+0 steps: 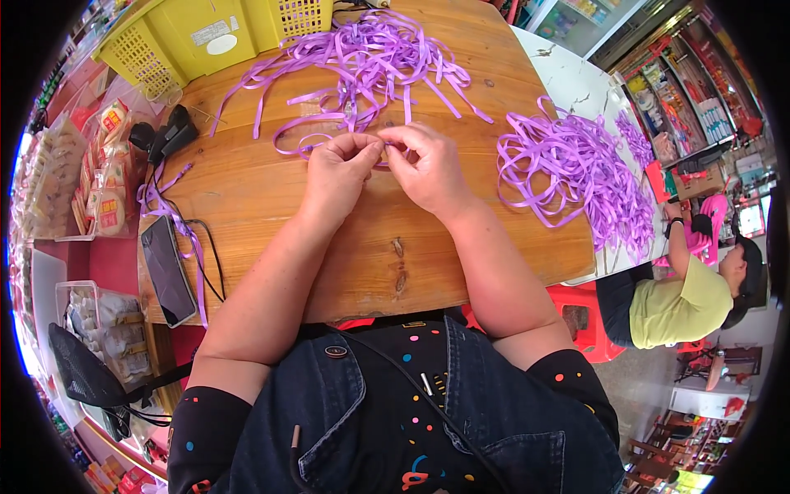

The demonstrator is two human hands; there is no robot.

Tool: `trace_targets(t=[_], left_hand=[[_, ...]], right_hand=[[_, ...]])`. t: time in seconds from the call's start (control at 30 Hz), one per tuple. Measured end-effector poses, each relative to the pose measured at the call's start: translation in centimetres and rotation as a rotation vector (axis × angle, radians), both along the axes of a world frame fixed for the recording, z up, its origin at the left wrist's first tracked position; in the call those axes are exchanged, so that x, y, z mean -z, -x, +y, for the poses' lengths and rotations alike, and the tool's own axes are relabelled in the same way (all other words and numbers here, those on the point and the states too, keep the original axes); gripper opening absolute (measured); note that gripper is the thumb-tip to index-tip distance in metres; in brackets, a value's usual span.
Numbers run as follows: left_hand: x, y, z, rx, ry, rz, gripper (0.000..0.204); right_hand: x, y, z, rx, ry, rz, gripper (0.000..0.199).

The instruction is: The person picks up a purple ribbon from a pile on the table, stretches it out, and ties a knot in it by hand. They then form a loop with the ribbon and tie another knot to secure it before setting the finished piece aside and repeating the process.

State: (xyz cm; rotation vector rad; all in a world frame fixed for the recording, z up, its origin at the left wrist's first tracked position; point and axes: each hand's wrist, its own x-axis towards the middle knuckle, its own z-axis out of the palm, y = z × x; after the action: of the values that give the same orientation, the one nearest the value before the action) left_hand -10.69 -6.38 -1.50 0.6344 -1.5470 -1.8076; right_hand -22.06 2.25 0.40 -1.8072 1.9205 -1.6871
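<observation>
Both hands meet at the middle of the round wooden table (271,206), working one thin purple ribbon strip (306,149). Left hand (341,169) has thumb & forefinger pinched shut on the strip near its end; right hand (428,169) pinches the same strip just beside it, fingertips (395,142) almost touching the left's, other fingers curled loose. The strip runs left from the pinch in a flat loop lying on the wood, w/ its far part merging into the tangled ribbon pile (370,58) just beyond the hands, so exactly where it ends I can't tell. A second, bigger ribbon heap (568,177) sits to the right, spilling over the table edge. Judging by looks: the ribbon is v. light, flat, limp, prob. slick plastic-type tape. It curls & holds loops on its own, so it'll spring & slide rather than stay put. Not fragile, but easy to twist or snag on neighbouring strips. Best hold is a fingertip pinch across the flat width, close to the working spot, both hands near each other as here; gripping far out would let it flop. Left of the hands: a black glue gun (169,136), a dark phone (167,270) w/ a stray ribbon strand across it, cable alongside. Yellow plastic basket (193,37) at the far edge. Another person in a yellow-green shirt (679,305) sits off to the right, apart from this work.
</observation>
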Motion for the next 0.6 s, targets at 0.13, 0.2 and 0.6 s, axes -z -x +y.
trace_targets(t=[0.13,0.2,0.6], left_hand=[[0.02,-0.02,-0.04,0.002,-0.004,-0.049,0.012],[0.03,-0.1,-0.15,-0.013,0.014,-0.065,0.012],[-0.28,0.07,0.37,-0.055,0.058,-0.013,0.012]], right_hand=[[0.24,0.55,0.18,0.01,-0.029,0.069,0.011],[0.03,0.53,0.33,0.078,-0.07,0.036,0.009],[-0.16,0.81,0.26,0.117,-0.082,0.077,0.007]])
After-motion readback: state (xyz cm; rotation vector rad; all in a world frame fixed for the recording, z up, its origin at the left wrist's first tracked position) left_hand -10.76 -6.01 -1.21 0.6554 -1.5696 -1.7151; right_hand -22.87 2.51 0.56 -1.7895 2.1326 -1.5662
